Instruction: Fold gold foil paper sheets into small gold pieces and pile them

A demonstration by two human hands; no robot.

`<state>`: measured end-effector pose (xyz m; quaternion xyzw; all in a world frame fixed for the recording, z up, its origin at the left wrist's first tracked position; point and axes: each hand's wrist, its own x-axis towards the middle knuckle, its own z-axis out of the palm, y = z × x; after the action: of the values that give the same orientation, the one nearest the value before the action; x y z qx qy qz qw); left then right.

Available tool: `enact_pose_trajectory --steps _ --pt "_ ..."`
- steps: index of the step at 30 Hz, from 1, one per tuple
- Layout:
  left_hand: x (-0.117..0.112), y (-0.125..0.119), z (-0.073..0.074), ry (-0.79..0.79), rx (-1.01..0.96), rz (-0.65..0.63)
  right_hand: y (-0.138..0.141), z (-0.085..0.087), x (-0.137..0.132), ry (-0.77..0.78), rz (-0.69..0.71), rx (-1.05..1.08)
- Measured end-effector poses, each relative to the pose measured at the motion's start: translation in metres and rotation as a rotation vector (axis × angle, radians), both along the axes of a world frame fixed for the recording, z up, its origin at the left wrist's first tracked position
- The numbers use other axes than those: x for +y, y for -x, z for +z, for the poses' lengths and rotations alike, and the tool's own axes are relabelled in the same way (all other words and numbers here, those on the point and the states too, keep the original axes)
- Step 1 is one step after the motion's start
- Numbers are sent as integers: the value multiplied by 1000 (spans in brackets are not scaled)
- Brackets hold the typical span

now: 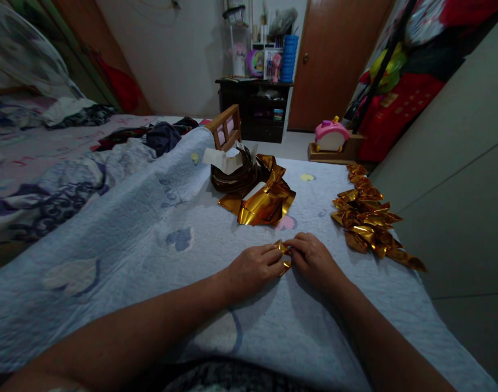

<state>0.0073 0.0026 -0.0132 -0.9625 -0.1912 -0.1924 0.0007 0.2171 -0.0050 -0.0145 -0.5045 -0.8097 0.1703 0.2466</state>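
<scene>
A small piece of gold foil paper [287, 265] lies between my two hands, low over the quilt. My left hand [254, 267] is closed on its left side, fingers pressed together over it. From the right, my right hand [312, 256] pinches the upper edge with thumb and fingertips; part of the foil is hidden under the fingers. Just beyond my hands rest loose gold foil sheets [267, 204], next to a curled dark brown stack of sheets [234, 174] with a pale side showing. To the right sits a pile of folded gold foil pieces [367, 218].
A pale blue quilt [151, 283] with heart patterns covers the surface under my hands. Rumpled clothes and bedding [69, 185] lie to the left. A white panel [448, 190] borders the right side. Beyond stand a dark cabinet [252, 111] and a pink-and-white toy [331, 136].
</scene>
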Motion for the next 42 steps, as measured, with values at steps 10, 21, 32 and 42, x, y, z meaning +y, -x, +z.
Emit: enact_pose_trajectory --steps 10,21,32,42 --pt "-1 -1 4 3 12 1 1 4 -2 -12 40 -74" --pt "-1 0 2 -4 0 20 0 2 -2 -5 43 -46" --pt "1 0 -2 -4 -4 -2 3 3 -3 -23 29 -84" --pt "1 -1 1 17 -5 -12 3 1 -3 -11 5 -96"
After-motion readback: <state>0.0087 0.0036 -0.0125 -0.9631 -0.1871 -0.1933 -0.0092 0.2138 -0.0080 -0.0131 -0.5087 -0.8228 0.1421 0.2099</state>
